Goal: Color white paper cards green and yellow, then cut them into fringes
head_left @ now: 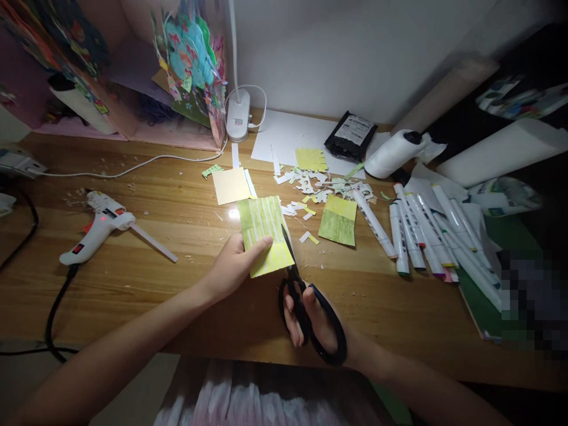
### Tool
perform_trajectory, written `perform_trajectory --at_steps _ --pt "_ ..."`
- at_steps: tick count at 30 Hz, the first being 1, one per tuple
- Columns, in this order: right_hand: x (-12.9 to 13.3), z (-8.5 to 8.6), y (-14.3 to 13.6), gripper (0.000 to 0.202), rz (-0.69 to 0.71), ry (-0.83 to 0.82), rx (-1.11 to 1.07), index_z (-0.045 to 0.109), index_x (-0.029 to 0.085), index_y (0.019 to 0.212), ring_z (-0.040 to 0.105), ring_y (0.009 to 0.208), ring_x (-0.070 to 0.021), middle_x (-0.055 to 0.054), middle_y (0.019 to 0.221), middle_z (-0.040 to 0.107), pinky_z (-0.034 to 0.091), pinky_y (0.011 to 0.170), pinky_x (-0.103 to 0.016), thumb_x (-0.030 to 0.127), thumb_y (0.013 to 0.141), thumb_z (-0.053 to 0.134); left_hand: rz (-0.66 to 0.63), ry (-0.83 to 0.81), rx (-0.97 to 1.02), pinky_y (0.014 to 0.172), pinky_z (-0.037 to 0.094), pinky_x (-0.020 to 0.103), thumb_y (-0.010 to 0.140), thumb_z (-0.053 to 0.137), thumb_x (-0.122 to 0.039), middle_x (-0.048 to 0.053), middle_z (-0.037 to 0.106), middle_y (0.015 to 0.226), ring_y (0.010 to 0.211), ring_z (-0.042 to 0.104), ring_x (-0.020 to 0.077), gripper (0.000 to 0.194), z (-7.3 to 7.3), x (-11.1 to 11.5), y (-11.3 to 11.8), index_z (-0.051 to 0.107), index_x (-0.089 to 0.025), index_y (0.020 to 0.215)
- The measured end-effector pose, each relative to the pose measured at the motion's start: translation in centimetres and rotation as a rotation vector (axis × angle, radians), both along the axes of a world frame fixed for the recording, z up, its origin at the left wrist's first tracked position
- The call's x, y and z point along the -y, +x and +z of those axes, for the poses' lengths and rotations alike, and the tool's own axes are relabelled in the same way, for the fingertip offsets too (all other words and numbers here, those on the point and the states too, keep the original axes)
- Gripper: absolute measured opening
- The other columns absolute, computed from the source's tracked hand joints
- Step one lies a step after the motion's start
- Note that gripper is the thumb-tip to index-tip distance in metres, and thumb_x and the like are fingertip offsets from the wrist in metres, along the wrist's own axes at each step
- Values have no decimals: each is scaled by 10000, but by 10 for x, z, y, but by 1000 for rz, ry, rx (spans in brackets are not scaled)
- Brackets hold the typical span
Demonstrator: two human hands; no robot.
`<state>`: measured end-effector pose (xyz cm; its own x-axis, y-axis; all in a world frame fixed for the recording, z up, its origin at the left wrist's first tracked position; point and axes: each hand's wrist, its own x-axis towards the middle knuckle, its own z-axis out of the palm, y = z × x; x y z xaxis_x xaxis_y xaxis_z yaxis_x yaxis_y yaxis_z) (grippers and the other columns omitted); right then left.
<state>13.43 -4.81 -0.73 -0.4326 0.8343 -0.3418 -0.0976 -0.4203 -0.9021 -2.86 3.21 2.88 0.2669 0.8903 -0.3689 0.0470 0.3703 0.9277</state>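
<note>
My left hand (pixel 239 257) pinches a green and yellow piece of paper (pixel 262 228) with pale stripes, thumb lying across its lower part. Black-handled scissors (pixel 339 331) are in my right hand (pixel 317 319), fingers through the loops. Their blades point up and away, along the right edge of the paper; whether they bite into it I cannot tell. Beyond my left hand rests a cream paper square (pixel 231 186). A second green and yellow piece (pixel 338 222) lies to the right, and a yellow fringed piece (pixel 310 158) farther back among paper scraps (pixel 306 182).
A white glue gun (pixel 100 228) with a glue stick lies at left, its black cable running off the desk edge. Several white markers (pixel 426 231) are piled at right. Behind stand a lamp base (pixel 238 115), a black packet (pixel 350 136), a white roll (pixel 393 154) and a decorated pink box (pixel 217 77).
</note>
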Motion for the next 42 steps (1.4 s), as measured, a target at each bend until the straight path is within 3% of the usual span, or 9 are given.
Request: perform_trajectory --at_steps 11,19,30,42 --pt "0 1 0 550 -17 46 11 437 182 764 399 334 -68 61 415 461 316 378 -168 711 833 302 31 -9 -8 629 500 258 721 644 -484 79 698 798 761 644 213 430 2 2 2 672 -110 931" --pt "-9 21 5 641 38 164 97 480 173 681 474 435 -86 22 479 485 399 468 -194 724 835 193 -51 -75 82 587 488 215 754 640 -454 63 698 802 720 640 176 379 -1 8 4 665 -125 941" --pt "-12 29 4 655 44 187 150 468 184 639 481 440 -99 5 480 491 400 449 -210 738 827 174 -60 -107 108 574 483 205 745 658 -438 39 686 755 685 639 156 306 0 8 4 655 -143 825" --pt "-11 24 5 706 35 203 172 463 189 529 468 422 -102 1 440 456 377 433 -221 737 829 134 -116 -149 141 569 479 199 756 654 -439 26 675 714 663 634 144 293 -1 9 4 648 -150 804"
